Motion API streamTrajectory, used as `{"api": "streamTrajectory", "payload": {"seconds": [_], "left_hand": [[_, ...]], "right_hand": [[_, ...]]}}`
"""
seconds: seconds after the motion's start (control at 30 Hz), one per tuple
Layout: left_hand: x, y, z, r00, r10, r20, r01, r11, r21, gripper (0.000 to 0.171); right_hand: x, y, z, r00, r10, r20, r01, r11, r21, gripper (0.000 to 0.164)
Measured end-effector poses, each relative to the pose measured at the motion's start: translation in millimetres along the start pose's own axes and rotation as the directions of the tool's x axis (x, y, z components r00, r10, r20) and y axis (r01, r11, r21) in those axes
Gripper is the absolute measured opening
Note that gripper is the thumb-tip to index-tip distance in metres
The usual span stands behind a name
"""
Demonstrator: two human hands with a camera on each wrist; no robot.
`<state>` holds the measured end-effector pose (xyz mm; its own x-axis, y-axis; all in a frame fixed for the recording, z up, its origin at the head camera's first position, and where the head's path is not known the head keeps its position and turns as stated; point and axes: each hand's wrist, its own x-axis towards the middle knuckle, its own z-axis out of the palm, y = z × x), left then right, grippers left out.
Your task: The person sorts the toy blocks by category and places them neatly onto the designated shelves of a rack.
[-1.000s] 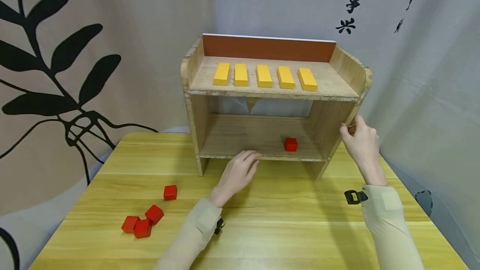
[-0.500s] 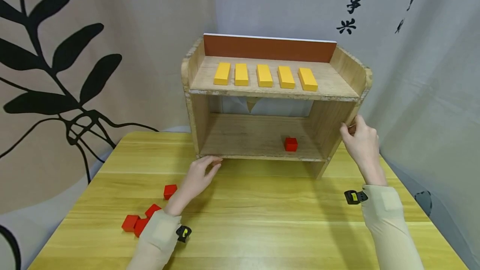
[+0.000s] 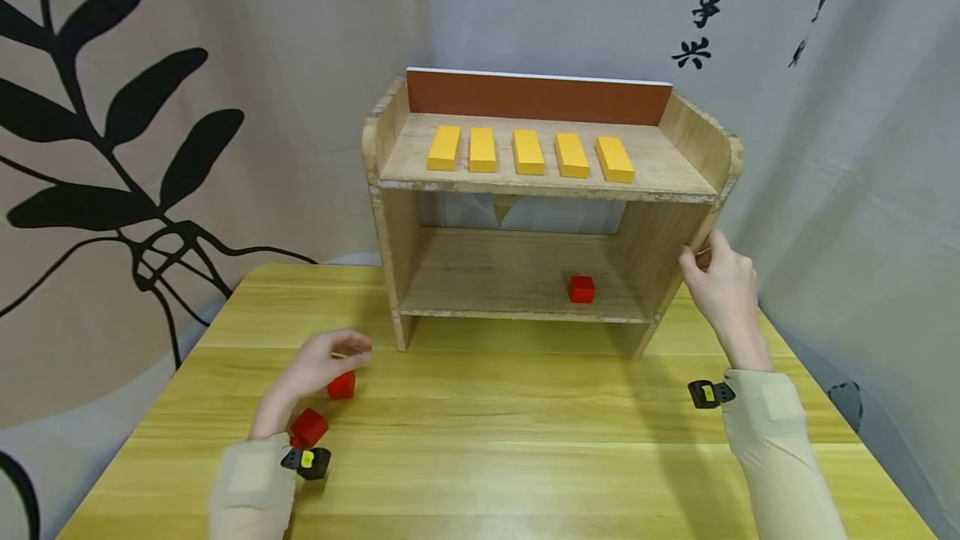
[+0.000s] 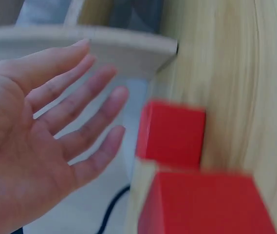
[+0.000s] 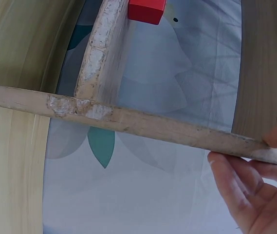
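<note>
My left hand (image 3: 318, 363) is over the table at the left, its fingers apart and holding nothing. Just below its fingertips in the head view is a red cube (image 3: 342, 387). A second red cube (image 3: 309, 427) lies nearer my wrist, with others mostly hidden behind the sleeve. In the left wrist view a red block (image 4: 175, 136) shows beside the spread fingers. With thumb and fingers, my right hand (image 3: 722, 286) grips the front edge of the right side panel (image 5: 157, 129) of a small wooden shelf (image 3: 487, 273). One red cube (image 3: 582, 289) sits on its lower board, toward the right.
Several yellow blocks (image 3: 528, 152) stand in a row on the upper board, before a brown back strip (image 3: 540, 98). The light wood table (image 3: 525, 440) carries the shelf near its far edge. Printed curtains (image 3: 315, 107) hang behind.
My left hand has moved from the shelf's lower front edge leftward and toward me, to over the red cubes. The right hand keeps its grip on the side panel.
</note>
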<state>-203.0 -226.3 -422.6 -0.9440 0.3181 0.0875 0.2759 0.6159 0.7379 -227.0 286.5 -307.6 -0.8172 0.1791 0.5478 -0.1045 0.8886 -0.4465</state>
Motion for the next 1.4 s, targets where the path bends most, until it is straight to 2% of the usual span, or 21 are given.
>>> {"api": "streamTrajectory", "payload": {"seconds": [0.13,0.33,0.47,0.63,1.07,1.4], "left_hand": [[-7.2,-11.3,-6.3,0.997,-0.058,0.058,0.06,0.998,-0.034,0.033],[-13.4,-22.9,-8.4,0.98,-0.132,0.149,0.144,0.987,-0.073,0.036],[-15.7,-23.9,-9.3,0.973,-0.158,0.169,0.17,0.984,-0.06,0.038],[-16.8,-23.5,-8.5,0.968,-0.191,0.165,0.202,0.978,-0.05,0.04],[-14.6,-19.5,-6.1,0.969,-0.205,0.134,0.208,0.978,-0.005,0.037],[-5.6,-6.7,1.7,0.976,-0.172,0.134,0.164,0.984,0.074,0.035]], "right_hand": [[0,0,-1,1.0,0.001,-0.002,-0.001,1.0,0.002,0.027],[0,0,-1,1.0,0.005,0.0,-0.005,1.0,0.002,0.027],[0,0,-1,1.0,0.012,0.006,-0.012,1.0,0.001,0.028],[0,0,0,1.0,0.008,0.006,-0.008,1.0,0.0,0.027],[0,1,1,1.0,0.004,0.0,-0.004,1.0,0.0,0.027],[0,1,0,1.0,-0.002,0.002,0.002,1.0,-0.001,0.026]]}}
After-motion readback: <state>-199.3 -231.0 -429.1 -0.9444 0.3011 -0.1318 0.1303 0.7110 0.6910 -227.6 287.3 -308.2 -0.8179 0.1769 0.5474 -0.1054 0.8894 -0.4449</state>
